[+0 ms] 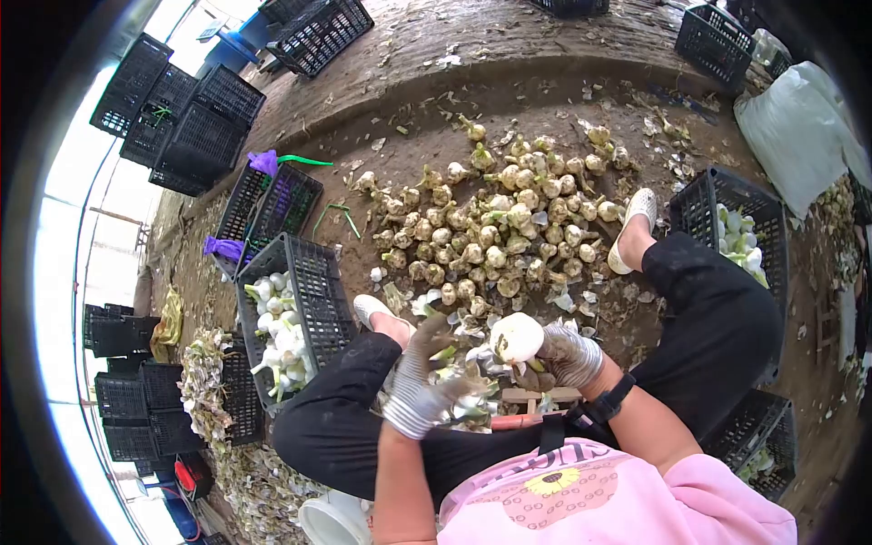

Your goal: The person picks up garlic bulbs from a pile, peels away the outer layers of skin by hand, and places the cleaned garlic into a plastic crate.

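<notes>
My right hand, in a striped, soiled glove, is closed around a white garlic bulb with brown dirt marks and a short green stem. To its left, my left hand wears a matching glove; its fingers are spread and hold nothing, apart from the bulb. Loose garlic skins are near its fingertips. Beyond both hands lies a wide heap of unpeeled, soil-stained garlic bulbs on the ground between my feet.
Black crates of cleaned white garlic stand at left and right. Two crates with purple cloth are farther left. Stacked crates, a white sack, a white bucket and piled garlic skins surround me.
</notes>
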A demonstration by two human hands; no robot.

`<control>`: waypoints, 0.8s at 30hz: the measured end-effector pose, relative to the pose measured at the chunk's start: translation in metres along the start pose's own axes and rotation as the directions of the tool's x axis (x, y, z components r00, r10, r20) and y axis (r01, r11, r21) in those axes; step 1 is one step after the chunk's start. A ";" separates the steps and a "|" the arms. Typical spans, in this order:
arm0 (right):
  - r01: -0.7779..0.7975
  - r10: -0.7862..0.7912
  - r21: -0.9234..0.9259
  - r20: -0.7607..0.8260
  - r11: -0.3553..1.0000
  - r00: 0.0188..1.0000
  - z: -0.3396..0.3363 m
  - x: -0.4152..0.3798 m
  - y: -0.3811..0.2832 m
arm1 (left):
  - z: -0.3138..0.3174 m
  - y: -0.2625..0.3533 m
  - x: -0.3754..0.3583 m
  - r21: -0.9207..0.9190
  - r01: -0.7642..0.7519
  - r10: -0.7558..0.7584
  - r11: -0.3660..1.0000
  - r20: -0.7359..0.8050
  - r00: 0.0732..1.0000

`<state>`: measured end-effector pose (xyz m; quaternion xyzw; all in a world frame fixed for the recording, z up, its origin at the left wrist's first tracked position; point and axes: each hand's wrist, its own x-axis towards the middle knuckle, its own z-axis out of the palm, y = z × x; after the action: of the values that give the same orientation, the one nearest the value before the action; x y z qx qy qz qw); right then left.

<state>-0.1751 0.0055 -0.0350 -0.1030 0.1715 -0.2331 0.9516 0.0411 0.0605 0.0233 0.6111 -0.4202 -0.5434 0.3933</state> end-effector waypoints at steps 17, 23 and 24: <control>0.033 0.005 -0.535 0.069 0.844 0.998 -0.007 -0.003 0.003 | 0.050 -0.034 0.069 0.184 -0.090 0.080 0.979 0.060 0.995; 0.112 -0.095 -0.383 0.064 0.917 0.993 -0.008 -0.008 -0.002 | 0.025 -0.050 0.069 -0.091 -0.048 0.027 0.995 -0.228 0.973; 0.089 -0.082 -0.436 0.035 0.896 0.996 -0.007 -0.007 -0.002 | 0.023 -0.046 0.069 -0.436 0.002 -0.082 0.900 -0.166 0.983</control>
<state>-0.1843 0.0059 -0.0393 -0.3230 0.2075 -0.2296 0.8944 0.0256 0.0106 -0.0454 0.5636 -0.2381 -0.5742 0.5440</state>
